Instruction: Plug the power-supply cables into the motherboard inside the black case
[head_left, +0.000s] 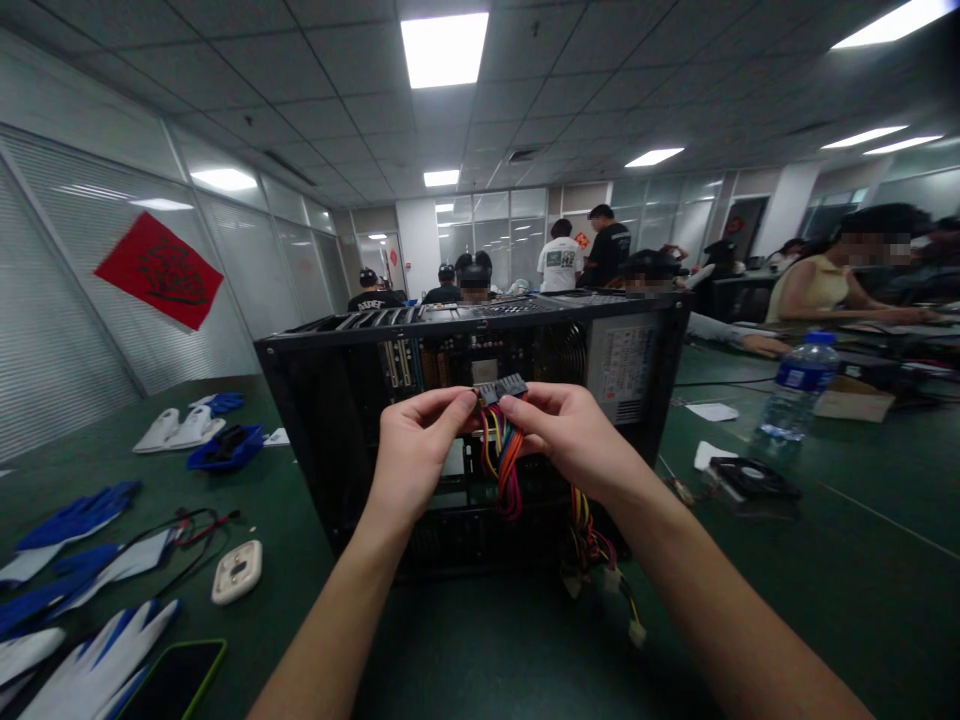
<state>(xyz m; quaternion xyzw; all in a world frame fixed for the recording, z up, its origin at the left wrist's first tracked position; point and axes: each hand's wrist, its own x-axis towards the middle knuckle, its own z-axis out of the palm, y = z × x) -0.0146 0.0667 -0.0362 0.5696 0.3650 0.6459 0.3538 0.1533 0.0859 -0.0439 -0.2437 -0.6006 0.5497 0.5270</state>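
Observation:
My left hand (420, 450) and my right hand (562, 430) meet in front of an open black computer case (300, 430). Between their fingertips is a black multi-pin power connector (502, 388), pinched from both sides. A bundle of coloured wires (511, 460) loops down from it, in red, orange, yellow and other colours. Behind the hands, inside the case, sits a power supply (626, 365) with a printed label. More power cables (581, 525) with pale plugs hang out of the case below my right hand.
Gloves (112, 650), a green-edged phone (180, 680), a beige device (238, 572) and a blue tray (225, 447) lie on the left of the green table. On the right are a water bottle (799, 390) and a black fan (754, 478). People sit and stand beyond.

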